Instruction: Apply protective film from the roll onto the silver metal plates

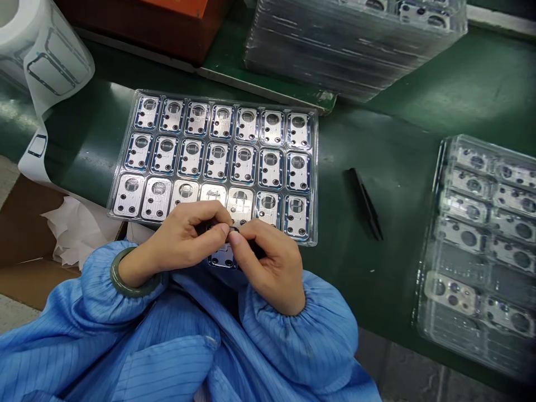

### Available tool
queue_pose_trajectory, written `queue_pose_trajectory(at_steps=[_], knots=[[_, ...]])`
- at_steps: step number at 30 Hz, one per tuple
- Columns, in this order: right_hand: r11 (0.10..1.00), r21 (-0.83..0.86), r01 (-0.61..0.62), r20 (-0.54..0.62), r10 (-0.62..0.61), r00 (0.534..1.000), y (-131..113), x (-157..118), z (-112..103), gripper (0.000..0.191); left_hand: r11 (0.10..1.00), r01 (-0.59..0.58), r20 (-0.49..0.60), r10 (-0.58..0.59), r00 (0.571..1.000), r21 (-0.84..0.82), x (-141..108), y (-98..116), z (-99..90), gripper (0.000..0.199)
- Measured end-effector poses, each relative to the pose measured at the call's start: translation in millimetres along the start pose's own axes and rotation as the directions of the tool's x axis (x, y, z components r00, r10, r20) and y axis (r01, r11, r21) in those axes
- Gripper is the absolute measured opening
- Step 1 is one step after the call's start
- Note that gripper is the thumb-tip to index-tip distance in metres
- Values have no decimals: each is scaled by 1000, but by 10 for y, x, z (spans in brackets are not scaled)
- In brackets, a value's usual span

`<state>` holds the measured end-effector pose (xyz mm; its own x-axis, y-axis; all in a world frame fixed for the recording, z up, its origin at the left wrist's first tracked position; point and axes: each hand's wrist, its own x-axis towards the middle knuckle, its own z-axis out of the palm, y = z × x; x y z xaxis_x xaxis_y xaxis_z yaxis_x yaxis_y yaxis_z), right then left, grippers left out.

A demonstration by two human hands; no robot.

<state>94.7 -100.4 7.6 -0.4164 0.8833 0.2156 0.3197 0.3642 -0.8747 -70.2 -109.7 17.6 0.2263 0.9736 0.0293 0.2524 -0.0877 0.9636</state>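
Observation:
My left hand [190, 237] and my right hand [270, 262] meet just over the front edge of a clear plastic tray [314, 167]. Between them they pinch a small metal plate [221, 258] with dark holes and a dark blue rim, at its upper edge. My fingertips hide the plate's top part. Thumb and forefinger are pressed together on each hand. The tray holds three rows of similar silver plates [218, 162], each with one large round opening and smaller holes. Many have a dark blue border, while several in the front row look plain silver.
Black tweezers [365, 204] lie right of the tray. At the far right is another clear tray [435, 223] with plates. A tall tray stack [335, 50], an orange-red box [167, 22] and a roll of frame-shaped stickers [62, 53] stand behind. Crumpled white paper [75, 231] fills a cardboard box [29, 240].

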Motion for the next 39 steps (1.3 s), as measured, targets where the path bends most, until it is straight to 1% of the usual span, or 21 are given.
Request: queue_pose_trajectory(at_steps=[3, 6, 10, 14, 16, 18, 20, 23, 25, 27, 29, 31, 36, 39], knots=[[1000, 10, 11, -8, -11, 1000, -1, 4, 0, 21, 999, 38, -9, -38, 999, 4, 3, 12, -8, 11], [1000, 24, 17, -15, -17, 1000, -6, 5, 0, 19, 999, 41, -7, -41, 999, -12, -4, 4, -28, 13], [997, 75, 16, -14, -15, 1000, -6, -9, -2, 20, 991, 44, 33, -41, 999, -125, -19, -16, -66, 19], [996, 94, -2, -37, 6, 999, 8, -33, -6, 19, 959, 110, 41, -103, 994, -261, -35, -23, -89, 27], [996, 94, -13, -57, 19, 998, 16, -39, -5, 19, 947, 119, 38, -112, 993, -298, -39, -19, -86, 24], [996, 91, -16, -71, 22, 997, 20, -37, 1, 20, 955, 104, 16, -104, 994, -279, -39, -14, -71, 16], [996, 90, -14, -81, 22, 996, 19, -28, 8, 21, 969, 99, -24, -107, 994, -228, -40, -17, -45, 12], [996, 89, -23, -94, 31, 995, 10, -12, 13, 24, 972, 84, -147, -118, 982, -220, -46, -42, 8, 11], [996, 86, -22, -82, 29, 996, 5, -8, 12, 26, 968, 47, -263, -114, 958, -248, -50, -64, 48, 10], [997, 76, -11, -56, 15, 998, 7, -11, 10, 24, 968, 3, -369, -98, 924, -251, -50, -79, 87, 9], [998, 56, -2, -41, 4, 999, 16, -18, 9, 21, 974, -27, -434, -76, 898, -227, -47, -85, 118, 7], [1000, 26, -1, -42, 2, 999, 29, -28, 11, 19, 979, -43, -462, -56, 885, -202, -44, -85, 137, 6], [999, -37, -3, -24, 2, 1000, 44, -42, 20, 19, 981, -64, -486, -34, 873, -184, -40, -95, 141, 7], [1000, -26, -15, -50, 14, 999, 32, -38, 25, 20, 984, -62, -527, -35, 849, -166, -37, -109, 148, 7]])
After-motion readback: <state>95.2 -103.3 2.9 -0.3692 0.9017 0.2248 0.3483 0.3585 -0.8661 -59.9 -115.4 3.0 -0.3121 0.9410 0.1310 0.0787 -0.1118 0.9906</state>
